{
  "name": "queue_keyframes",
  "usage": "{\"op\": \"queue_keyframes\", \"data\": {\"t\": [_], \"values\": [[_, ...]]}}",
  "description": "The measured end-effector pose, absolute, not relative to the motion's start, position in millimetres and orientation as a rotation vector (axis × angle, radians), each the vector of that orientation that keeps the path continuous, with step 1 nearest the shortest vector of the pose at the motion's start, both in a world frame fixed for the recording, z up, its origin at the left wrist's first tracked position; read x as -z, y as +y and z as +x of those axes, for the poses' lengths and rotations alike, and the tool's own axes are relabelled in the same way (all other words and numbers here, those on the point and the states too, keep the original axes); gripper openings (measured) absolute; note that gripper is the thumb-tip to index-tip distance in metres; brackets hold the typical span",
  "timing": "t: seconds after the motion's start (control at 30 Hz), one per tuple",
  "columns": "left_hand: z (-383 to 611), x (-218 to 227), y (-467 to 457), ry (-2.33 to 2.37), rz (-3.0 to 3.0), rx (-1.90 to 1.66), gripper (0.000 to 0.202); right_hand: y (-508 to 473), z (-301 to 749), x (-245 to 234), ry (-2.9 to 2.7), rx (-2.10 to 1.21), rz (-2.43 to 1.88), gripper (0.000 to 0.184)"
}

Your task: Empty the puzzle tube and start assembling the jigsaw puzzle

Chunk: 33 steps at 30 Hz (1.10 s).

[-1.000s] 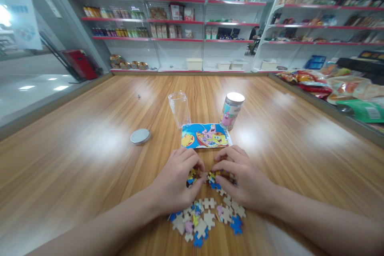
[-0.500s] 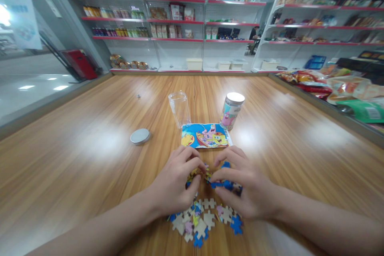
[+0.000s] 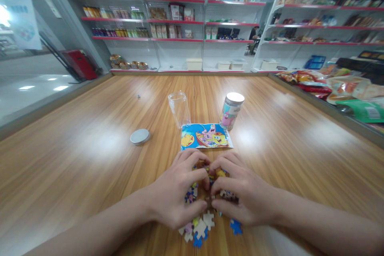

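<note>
I cannot make out most of the puzzle pieces (image 3: 200, 228) at the lower centre of the frame; the left hand (image 3: 178, 192) and the right hand (image 3: 244, 192) cover the upper part of the heap, and what lies under them shows only as small, dim scraps between the fingers; both forearms are cut off, one at the lower left, the other at the lower right; the print on the labelled jar (image 3: 229, 114) is too small for me to read.

I record both hands low over the pieces, backs upward, fingers bent inward; their fingertips face each other, nearly meeting, each thumb below its fingers; I cannot tell whether either hand is clamped on a piece.

Loose pieces, some blue, some bare tan, lie below the hands on the wooden table (image 3: 90, 176); a picture card (image 3: 207, 136) lies just above the hands, near the centre; a clear jar (image 3: 180, 112) stands by its upper left corner, the labelled jar, capped, by its upper right; a grey lid (image 3: 140, 137) lies at centre left.
</note>
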<state>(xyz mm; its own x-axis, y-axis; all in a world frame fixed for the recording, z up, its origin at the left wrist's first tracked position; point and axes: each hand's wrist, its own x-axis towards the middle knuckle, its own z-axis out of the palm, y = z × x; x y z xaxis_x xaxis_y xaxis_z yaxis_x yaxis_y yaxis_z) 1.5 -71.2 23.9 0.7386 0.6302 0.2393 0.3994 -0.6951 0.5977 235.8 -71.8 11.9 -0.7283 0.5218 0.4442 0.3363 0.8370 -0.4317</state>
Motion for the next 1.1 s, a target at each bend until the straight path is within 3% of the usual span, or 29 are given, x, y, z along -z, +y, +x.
{"op": "queue_keyframes", "data": {"t": [0.33,0.57,0.77,1.1], "values": [[1.7,-25.9,-70.7,0.724,2.447,-0.587,0.019,-75.9,236.8,-15.1,-2.445,-0.588,-0.653,0.012],[0.7,-17.8,-67.4,0.729,2.376,-0.788,0.029,-71.3,236.6,-8.6,-2.391,-0.387,-0.602,0.001],[1.0,-20.1,-68.1,0.71,2.391,-0.732,0.026,-76.0,237.8,-17.5,-2.555,-0.454,-0.488,0.018],[0.2,-22.3,-69.6,0.699,2.447,-0.654,0.027,-74.5,236.7,-13.0,-2.529,-0.464,-0.521,0.014]]}}
